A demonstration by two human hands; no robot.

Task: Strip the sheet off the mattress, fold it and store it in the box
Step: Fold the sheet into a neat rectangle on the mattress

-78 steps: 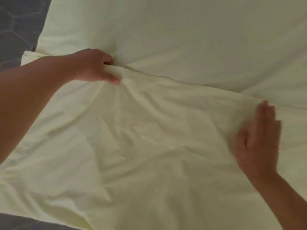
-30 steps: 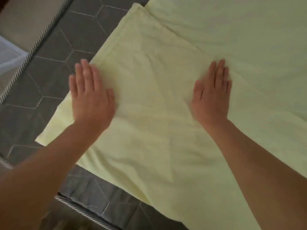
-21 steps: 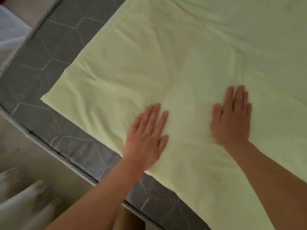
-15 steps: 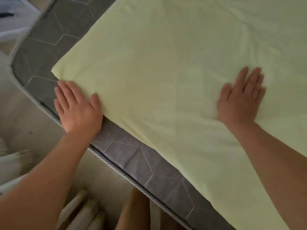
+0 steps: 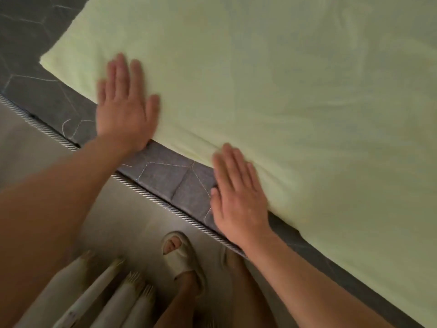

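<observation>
A pale yellow sheet [image 5: 272,91] lies folded flat on the grey quilted mattress [image 5: 170,178], covering most of the view. My left hand [image 5: 125,107] lies flat with straight fingers on the sheet's near edge, close to its left corner. My right hand [image 5: 236,195] also lies flat, fingers on the sheet's near edge and palm over the bare mattress strip. Neither hand grips the cloth. No box is in view.
The mattress has a rope-like piped edge [image 5: 151,195] running diagonally. Below it is a pale floor with my foot in a cream slipper [image 5: 182,256]. Several white fringed cloth rolls [image 5: 99,297] lie at the bottom left.
My right hand has slid from the middle of the sheet down to its near edge. My left hand moved right along that edge. The view has tilted down toward the floor.
</observation>
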